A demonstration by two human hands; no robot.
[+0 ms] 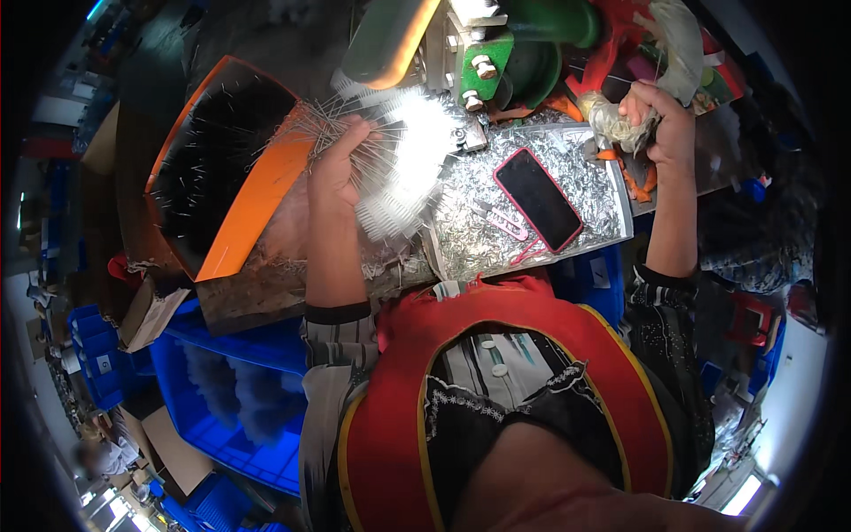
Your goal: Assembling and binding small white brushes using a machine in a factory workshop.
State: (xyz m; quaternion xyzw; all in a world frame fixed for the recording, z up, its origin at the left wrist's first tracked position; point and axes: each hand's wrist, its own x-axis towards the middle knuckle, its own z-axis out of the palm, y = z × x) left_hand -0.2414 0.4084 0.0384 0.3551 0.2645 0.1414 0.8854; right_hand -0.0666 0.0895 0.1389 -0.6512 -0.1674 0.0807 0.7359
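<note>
My left hand [333,170] is closed around a bunch of thin wire-stemmed brushes [388,211]. Their bare wire ends fan out to the left, while the white bristled ends spread right under a bright lamp glare. My right hand [671,131] grips a handle [619,126] wrapped in pale, worn material at the machine's right side. Between the hands stands the machine's green metal block [485,67] with bolts. Left of my left hand lies an orange-sided bin [257,220] with a dark inside and fine wires poking up.
A tray [461,253] strewn with shiny metal clippings sits before the machine. On it rest a red-edged phone [538,200] and a small pink-and-white tool [507,222]. A blue crate [266,465] holding grey fluffy bundles [232,386] stands below left. An orange-lit lamp cover [388,44] hangs overhead.
</note>
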